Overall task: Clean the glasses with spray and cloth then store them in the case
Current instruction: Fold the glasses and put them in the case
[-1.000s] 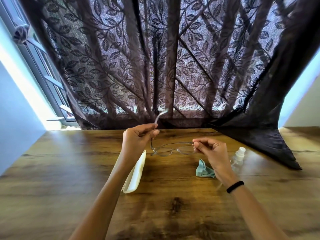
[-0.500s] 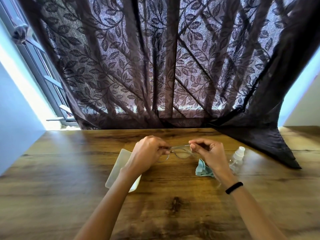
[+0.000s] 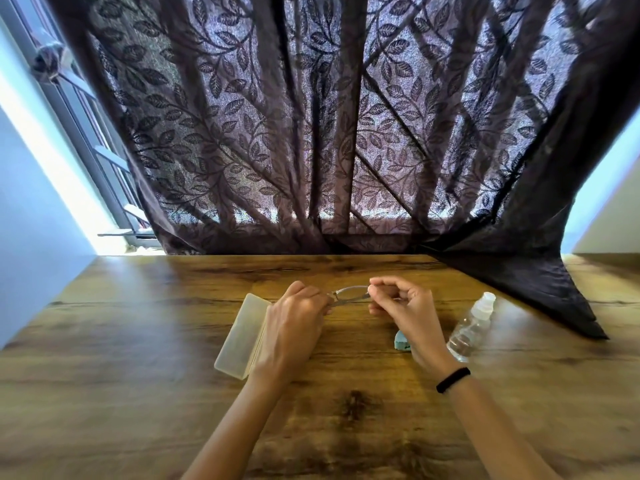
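Wooden table. Black wristband on right wrist. Cream glasses case lies flat, its near corner hidden by left wrist. Teal cloth peeks from behind right wrist, with clear spray bottle just right of it. Left hand grips one end of the glasses, right hand pinches the other end, low over table between case and cloth. Leaf-pattern curtain at far edge.

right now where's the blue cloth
In the head view the blue cloth lies on the table right of centre, partly hidden behind the right hand, with the spray bottle to its right.
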